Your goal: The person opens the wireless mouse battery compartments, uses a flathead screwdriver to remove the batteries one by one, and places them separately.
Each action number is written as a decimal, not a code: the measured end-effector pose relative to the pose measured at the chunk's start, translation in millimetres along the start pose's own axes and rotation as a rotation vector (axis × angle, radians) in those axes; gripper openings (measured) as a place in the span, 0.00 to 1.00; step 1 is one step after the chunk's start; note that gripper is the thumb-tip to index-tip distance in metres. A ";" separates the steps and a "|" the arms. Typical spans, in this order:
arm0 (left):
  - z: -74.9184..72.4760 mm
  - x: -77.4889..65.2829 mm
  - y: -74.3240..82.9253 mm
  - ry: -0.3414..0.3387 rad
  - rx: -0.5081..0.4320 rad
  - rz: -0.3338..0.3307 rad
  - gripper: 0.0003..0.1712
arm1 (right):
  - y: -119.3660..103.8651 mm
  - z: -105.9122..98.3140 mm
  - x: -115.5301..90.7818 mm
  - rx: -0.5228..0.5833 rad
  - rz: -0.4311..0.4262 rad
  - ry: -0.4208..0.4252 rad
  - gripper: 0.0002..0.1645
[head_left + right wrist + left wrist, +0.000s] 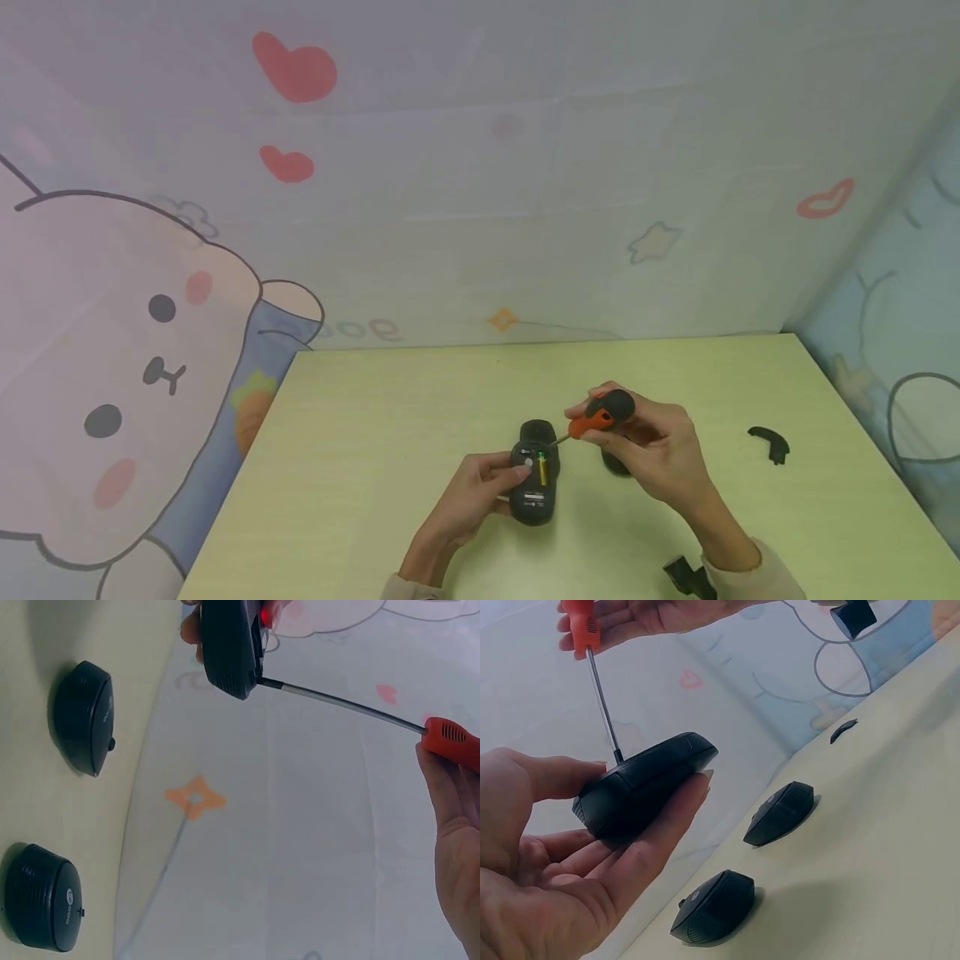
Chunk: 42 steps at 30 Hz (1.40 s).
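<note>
Orange-blk screwdriver (587,423), blk mouse (533,490) w/ yellow-green batt (543,472)

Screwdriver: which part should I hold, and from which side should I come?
I'd take the screwdriver by its thick orange-and-black handle, from the right, where the right hand grips it. In the head view the handle leans up and right from the tip, away from the left hand holding the black device. The thin metal shaft offers less grip.

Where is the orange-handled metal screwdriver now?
In the head view, the screwdriver is right of centre in the right hand, its tip at the rounded black plastic device held by the left hand.
</note>
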<state>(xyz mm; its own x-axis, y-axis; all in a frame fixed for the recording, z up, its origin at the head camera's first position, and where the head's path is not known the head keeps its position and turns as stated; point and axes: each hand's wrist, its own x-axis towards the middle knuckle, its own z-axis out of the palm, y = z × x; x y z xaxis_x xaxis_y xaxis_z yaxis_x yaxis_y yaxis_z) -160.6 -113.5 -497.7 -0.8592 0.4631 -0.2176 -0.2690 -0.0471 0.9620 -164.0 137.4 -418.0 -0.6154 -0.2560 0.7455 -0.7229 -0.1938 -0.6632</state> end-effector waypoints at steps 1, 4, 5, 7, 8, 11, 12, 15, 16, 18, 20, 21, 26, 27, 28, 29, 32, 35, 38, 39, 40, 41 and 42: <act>0.2 -0.1 -0.3 0.003 0.003 0.001 0.26 | 1.1 -0.4 -0.3 -0.004 -0.001 0.005 0.29; 0.8 0.0 -0.8 0.011 0.014 0.005 0.26 | 3.1 -1.8 0.6 -0.015 0.001 0.014 0.27; 1.0 -0.1 -0.8 0.011 0.018 0.008 0.26 | 3.3 -2.4 1.2 -0.029 0.006 0.018 0.27; 1.0 -0.3 -1.0 0.010 0.027 0.011 0.25 | 2.9 -3.6 3.0 -0.069 0.029 0.034 0.27; 1.0 -0.5 -0.9 0.006 0.029 0.011 0.25 | 2.6 -4.3 4.2 -0.087 0.042 0.045 0.27; 0.4 -0.4 -0.7 -0.013 0.041 0.017 0.24 | 1.3 -6.3 7.9 -0.147 0.091 0.086 0.27; 0.0 -0.2 -0.5 -0.018 0.046 0.019 0.24 | 0.8 -6.5 8.9 -0.157 0.106 0.097 0.27; -2.0 0.7 0.4 -0.010 0.058 0.028 0.24 | -0.5 -5.3 10.3 -0.172 0.136 0.112 0.27; -2.7 0.7 0.7 -0.003 0.060 0.028 0.24 | -1.0 -4.3 10.0 -0.178 0.138 0.114 0.27; -3.9 0.4 1.3 0.010 0.057 0.025 0.24 | -2.0 -1.9 9.0 -0.174 0.130 0.119 0.27; -4.7 -0.1 1.4 0.022 0.046 0.020 0.24 | -2.7 0.9 8.6 -0.165 0.109 0.124 0.28; -5.0 -0.5 1.3 0.022 0.042 0.017 0.24 | -2.8 2.2 8.7 -0.149 0.092 0.124 0.28; -5.6 -2.1 0.4 0.029 0.024 0.004 0.26 | -0.5 8.8 8.7 -0.081 0.009 0.097 0.28; -5.6 -2.4 0.3 0.030 0.021 0.001 0.27 | 0.3 9.8 8.0 -0.074 -0.007 0.088 0.28; -5.4 -2.8 0.3 0.029 0.019 0.000 0.27 | 0.8 10.9 7.2 -0.074 -0.016 0.081 0.28; -5.2 -3.3 0.3 0.026 0.015 0.000 0.27 | 1.4 11.9 6.4 -0.077 -0.030 0.074 0.28; -3.8 -4.1 1.3 0.017 0.003 0.002 0.27 | 1.8 15.0 4.5 -0.088 -0.090 0.047 0.28; -2.5 -4.0 1.9 0.017 0.002 0.007 0.27 | 1.3 17.6 3.5 -0.169 -0.179 0.028 0.25; -1.5 -3.3 1.4 0.028 0.008 0.013 0.25 | 0.4 19.3 3.3 -0.276 -0.249 0.025 0.23; -1.0 -3.0 1.2 0.032 0.013 0.015 0.24 | -0.2 19.5 3.6 -0.297 -0.265 0.027 0.23; -0.5 -2.8 0.8 0.038 0.019 0.015 0.24 | -0.5 19.5 4.2 -0.298 -0.276 0.027 0.23; -0.1 -2.4 0.3 0.044 0.025 0.016 0.24 | -0.8 19.4 5.0 -0.278 -0.281 0.024 0.22; 0.6 -2.1 -0.3 0.050 0.030 0.018 0.23 | -0.9 19.1 5.7 -0.252 -0.281 0.022 0.22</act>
<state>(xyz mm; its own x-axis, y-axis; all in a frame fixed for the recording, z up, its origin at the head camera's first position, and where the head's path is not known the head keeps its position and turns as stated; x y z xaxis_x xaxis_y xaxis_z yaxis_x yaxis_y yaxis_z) -158.5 -114.0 -497.4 -0.8846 0.4177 -0.2074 -0.2408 -0.0281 0.9702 -160.9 118.0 -414.4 -0.3866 -0.2052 0.8991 -0.9174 -0.0142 -0.3978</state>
